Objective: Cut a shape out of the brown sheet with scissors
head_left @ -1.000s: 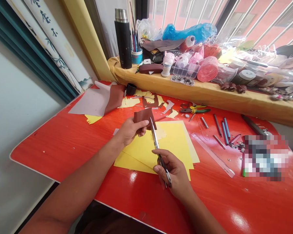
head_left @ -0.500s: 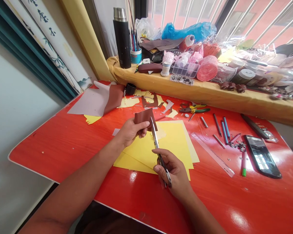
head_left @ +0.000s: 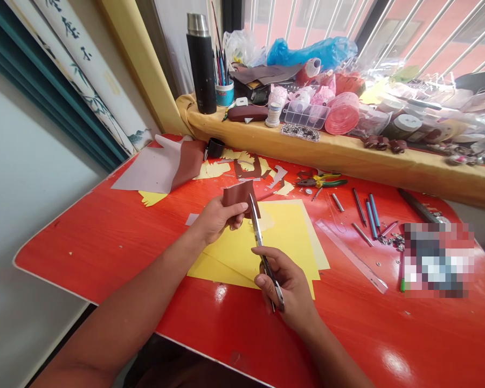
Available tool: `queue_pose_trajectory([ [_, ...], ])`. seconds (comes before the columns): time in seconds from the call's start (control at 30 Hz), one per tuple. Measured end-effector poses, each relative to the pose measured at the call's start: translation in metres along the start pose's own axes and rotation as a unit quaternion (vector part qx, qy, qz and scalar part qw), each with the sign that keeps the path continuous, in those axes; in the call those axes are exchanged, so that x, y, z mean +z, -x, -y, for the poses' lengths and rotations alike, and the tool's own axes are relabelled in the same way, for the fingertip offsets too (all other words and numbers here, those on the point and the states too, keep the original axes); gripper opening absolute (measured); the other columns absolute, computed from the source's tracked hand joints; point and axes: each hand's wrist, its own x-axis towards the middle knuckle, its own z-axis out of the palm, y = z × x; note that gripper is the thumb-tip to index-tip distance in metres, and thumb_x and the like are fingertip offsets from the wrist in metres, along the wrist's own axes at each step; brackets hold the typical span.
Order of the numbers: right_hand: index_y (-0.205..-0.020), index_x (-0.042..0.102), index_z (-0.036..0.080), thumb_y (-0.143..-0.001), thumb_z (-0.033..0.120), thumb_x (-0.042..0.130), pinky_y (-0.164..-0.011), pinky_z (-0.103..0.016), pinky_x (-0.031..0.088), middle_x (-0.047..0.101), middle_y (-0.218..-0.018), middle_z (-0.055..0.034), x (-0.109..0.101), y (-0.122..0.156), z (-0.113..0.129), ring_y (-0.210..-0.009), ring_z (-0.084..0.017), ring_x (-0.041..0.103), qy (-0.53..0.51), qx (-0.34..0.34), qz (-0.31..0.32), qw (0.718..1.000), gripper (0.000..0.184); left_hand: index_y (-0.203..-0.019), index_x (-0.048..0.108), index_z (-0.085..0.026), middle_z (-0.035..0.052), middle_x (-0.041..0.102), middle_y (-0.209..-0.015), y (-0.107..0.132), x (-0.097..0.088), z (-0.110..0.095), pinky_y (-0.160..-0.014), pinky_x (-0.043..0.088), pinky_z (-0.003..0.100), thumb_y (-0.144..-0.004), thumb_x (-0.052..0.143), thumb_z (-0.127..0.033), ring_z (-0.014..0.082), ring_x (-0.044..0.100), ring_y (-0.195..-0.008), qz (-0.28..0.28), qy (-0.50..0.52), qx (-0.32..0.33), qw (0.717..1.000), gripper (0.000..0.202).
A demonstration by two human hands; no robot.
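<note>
Brown leather scrap [head_left: 239, 196] in L fingers [head_left: 229, 209]

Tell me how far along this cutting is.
Done: cut brown shapes and yellow offcuts lie toward the table's far edge. In hand: the left hand pinches a small brown piece, with the scissors in the right hand at its edge. Left: a larger brown sheet and the yellow sheets lie uncut-looking, though their edges may be trimmed.

Pale wall [head_left: 28, 178] on left, teal curtain [head_left: 36, 91] and bamboo-print scrolls [head_left: 81, 70] beside it. Yellow window frame [head_left: 135, 59], metal bars [head_left: 440, 37] across window, pink building [head_left: 327, 16] outside. Yellow-covered ledge [head_left: 347, 167] under window, red table [head_left: 64, 242] against it. Bright daylight.
</note>
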Motion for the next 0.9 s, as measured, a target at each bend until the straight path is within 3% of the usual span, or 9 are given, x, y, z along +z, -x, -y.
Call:
queue_pose_trajectory([
  [0.9, -0.131, 0.074, 0.023, -0.096, 0.055, 0.088, -0.04, -0.024, 0.038, 0.051, -0.065, 0.0113, 0.0002, -0.0021, 0.0059, -0.037, -0.008, 0.044, 0.007, 0.011, -0.004, 1.0, 0.049, -0.075, 0.064, -0.019, -0.0017, 0.059, -0.057, 0.0008, -0.0012, -0.0044, -0.049, 0.036, 0.026, -0.071, 0.096, -0.041, 0.0109, 0.053, -0.049, 0.026, -0.029, -0.011, 0.999, 0.039],
])
